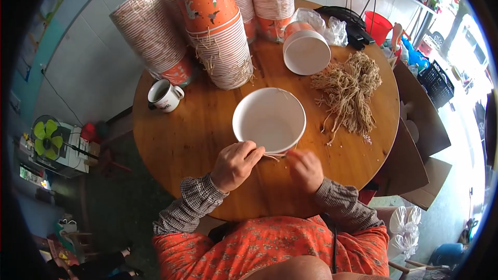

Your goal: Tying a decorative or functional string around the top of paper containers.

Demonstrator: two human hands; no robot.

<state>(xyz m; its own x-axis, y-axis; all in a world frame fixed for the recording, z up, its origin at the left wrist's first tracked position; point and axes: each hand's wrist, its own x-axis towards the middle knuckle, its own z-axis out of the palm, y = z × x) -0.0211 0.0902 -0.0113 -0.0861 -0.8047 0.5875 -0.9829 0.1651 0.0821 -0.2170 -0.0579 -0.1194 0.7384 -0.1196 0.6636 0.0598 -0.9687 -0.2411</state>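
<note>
Paper bowl [268,120], white inside, sits open-side up on the round wooden desk [181,140], just ahead of both hands. Left hand [236,165] pinches its near rim with fingers together; right hand [306,170] is curled shut on a thin tan string [274,156] at the rim. Judged light and thin-walled, easily dented: hold by the rolled rim, not the side. Loose string pile [348,93] lies to the right, 1 stack of bowls [220,36] behind.
</note>
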